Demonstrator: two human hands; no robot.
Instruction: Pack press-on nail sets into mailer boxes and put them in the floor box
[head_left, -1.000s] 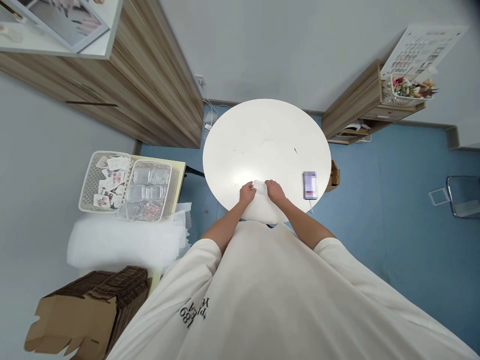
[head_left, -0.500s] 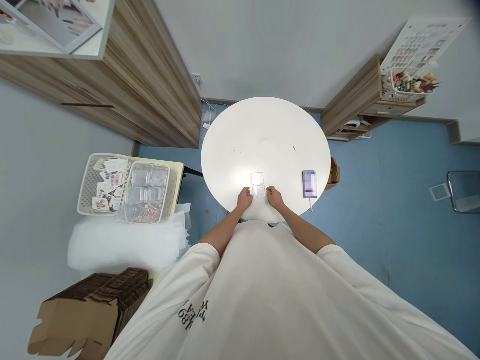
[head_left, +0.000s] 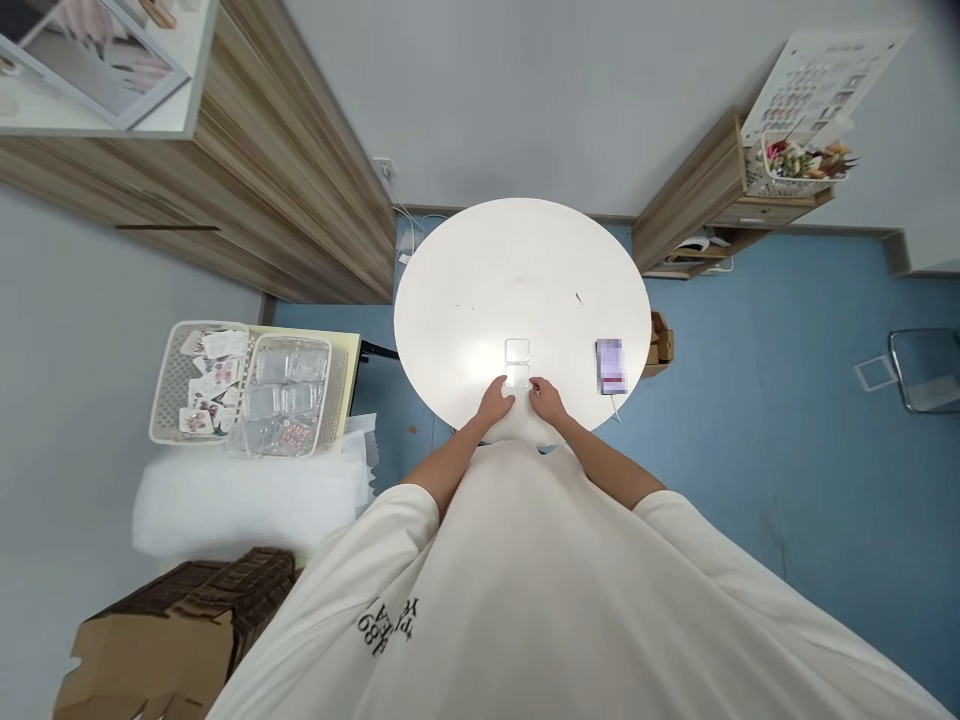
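Observation:
An unfolded clear plastic box (head_left: pixel 517 352), its two square halves joined along the middle, lies on the white oval table (head_left: pixel 517 255). My left hand (head_left: pixel 495 402) is at the near left corner of the box, fingertips on the edge and thumb curled in at the near side. On the near right corner, the bent fingers of my right hand (head_left: pixel 547 402) pinch the rim. Both hands rest low over the table, close to my body. The box's near corners are partly hidden by my fingers.
A phone (head_left: pixel 611 366) with a cable lies at the table's right. To the left, a white basket (head_left: pixel 159 400) holds printed cards, and another basket (head_left: pixel 328 375) holds clear plastic boxes. White sheets (head_left: pixel 247 500) and folded cardboard boxes (head_left: pixel 157 650) lie nearer me.
Both hands have moved inward from beside the box to its near corners and now touch it. The whole view has shifted slightly.

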